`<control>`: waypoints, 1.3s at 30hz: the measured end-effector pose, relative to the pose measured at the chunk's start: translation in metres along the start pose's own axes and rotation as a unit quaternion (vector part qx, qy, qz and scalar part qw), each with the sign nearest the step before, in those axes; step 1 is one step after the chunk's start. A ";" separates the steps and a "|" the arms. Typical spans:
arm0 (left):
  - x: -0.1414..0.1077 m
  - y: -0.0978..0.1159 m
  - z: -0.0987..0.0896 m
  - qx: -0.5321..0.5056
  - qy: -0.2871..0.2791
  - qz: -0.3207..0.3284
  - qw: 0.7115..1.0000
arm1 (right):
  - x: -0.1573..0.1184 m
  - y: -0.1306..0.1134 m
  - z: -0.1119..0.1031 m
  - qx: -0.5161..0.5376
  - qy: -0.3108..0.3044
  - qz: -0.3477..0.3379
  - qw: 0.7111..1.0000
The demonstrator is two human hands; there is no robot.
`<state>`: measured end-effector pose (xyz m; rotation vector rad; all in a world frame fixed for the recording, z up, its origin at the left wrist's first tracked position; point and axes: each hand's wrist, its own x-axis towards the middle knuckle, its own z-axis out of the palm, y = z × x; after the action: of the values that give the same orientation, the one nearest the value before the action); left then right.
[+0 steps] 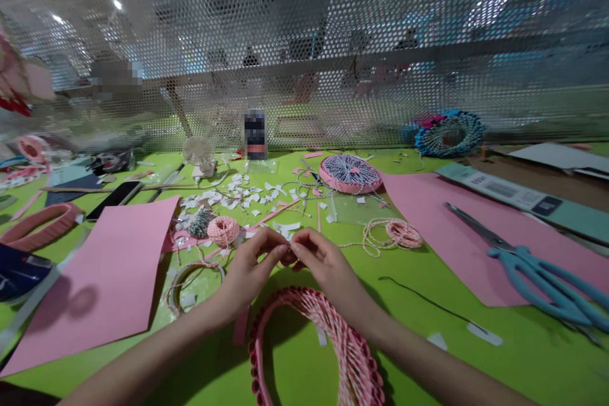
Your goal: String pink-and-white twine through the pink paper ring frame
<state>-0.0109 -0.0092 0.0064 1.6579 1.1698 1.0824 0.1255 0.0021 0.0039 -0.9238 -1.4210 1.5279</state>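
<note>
Fingertips [275, 248] of the left hand [250, 273] and right hand [326, 269] pinch something too small to name, above the green table [476, 355] and just beyond a woven pink paper ring [314, 330]. Pink card sheets [95, 285] lie on either side, near blue-handled scissors [537, 282] and white paper scraps [238, 193]. Perforated metal screening [285, 25] rises behind.

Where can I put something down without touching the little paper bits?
Green tabletop shows at the front right, below the thin black wire and right of the pink woven ring. Another patch lies between that ring and the left pink sheet. It's crowded farther back, around the white paper scraps.
</note>
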 end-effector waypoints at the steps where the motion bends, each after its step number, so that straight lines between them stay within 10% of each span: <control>1: 0.000 0.000 0.000 0.003 -0.001 -0.003 1.000 | 0.000 0.000 0.000 0.004 0.002 0.006 1.000; 13: 0.002 0.003 0.001 -0.047 -0.016 -0.051 0.997 | 0.003 0.003 -0.005 0.058 0.075 0.055 0.994; 39: -0.001 0.003 0.001 -0.103 -0.034 -0.053 0.993 | 0.014 0.014 -0.017 0.053 -0.003 0.079 0.995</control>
<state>-0.0092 -0.0110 0.0086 1.4460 1.0542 1.0347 0.1348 0.0217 -0.0108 -0.9880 -1.2826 1.7069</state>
